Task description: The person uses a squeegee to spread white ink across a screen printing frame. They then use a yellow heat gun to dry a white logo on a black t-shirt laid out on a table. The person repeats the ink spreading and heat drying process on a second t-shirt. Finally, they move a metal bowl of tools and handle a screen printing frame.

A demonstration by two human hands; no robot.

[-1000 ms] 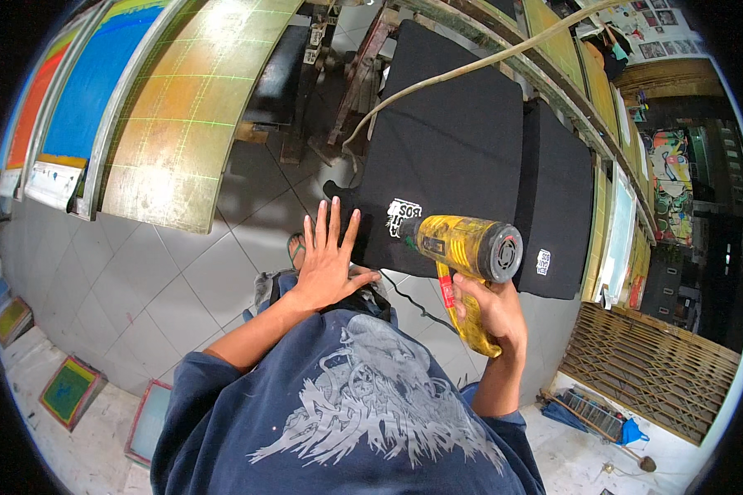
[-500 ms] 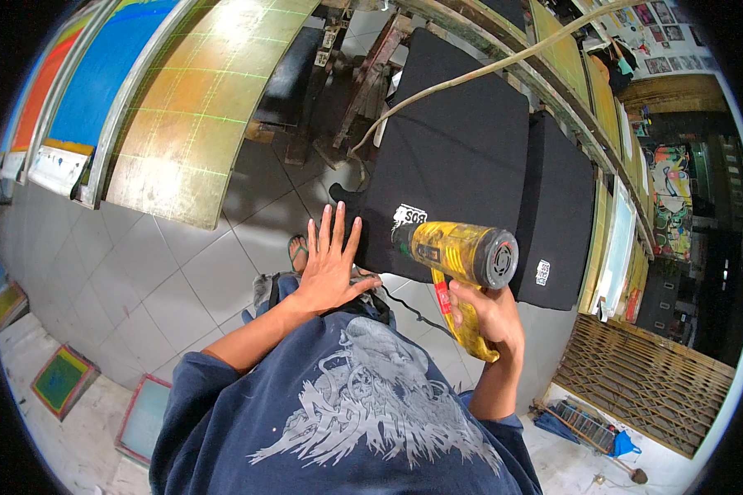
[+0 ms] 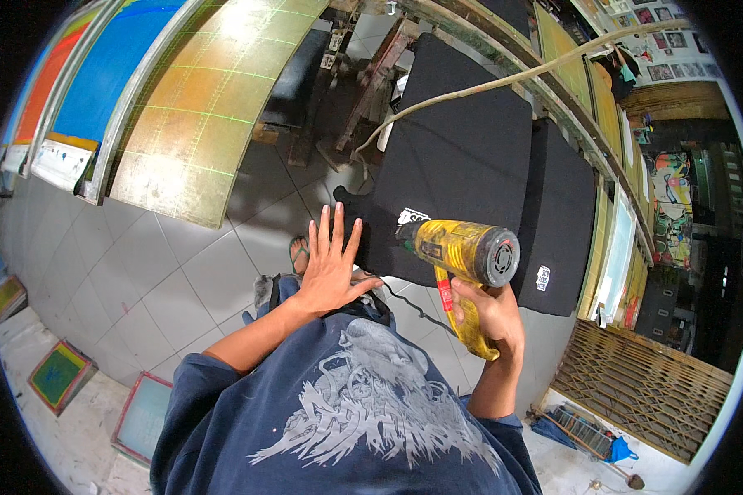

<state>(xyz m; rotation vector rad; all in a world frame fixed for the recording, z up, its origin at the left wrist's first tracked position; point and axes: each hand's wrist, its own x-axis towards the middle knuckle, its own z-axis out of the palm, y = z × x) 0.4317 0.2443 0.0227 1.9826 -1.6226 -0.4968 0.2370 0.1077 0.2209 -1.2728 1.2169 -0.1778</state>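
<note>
My right hand (image 3: 480,309) grips the handle of a yellow heat gun (image 3: 458,247), its nozzle over a white print (image 3: 411,216) on a black garment (image 3: 446,157) spread on a board. My left hand (image 3: 328,276) has its fingers stretched out beside the garment’s lower left edge; whether it touches the cloth I cannot tell. A second black garment (image 3: 557,206) lies just to the right, with a small white print (image 3: 542,278). A dark cord (image 3: 421,313) hangs below the gun.
Screen frames (image 3: 182,115) line the upper left, more panels (image 3: 611,247) the right. A pale cable (image 3: 520,76) crosses above the garments. Small screens (image 3: 59,373) lean at lower left. A folding metal gate (image 3: 644,388) is at lower right, my sandaled foot (image 3: 299,256) below.
The garments and surrounding frames sit slightly lower and further right in the view. The heat gun’s nozzle hides more of the near print. My left hand stays outstretched.
</note>
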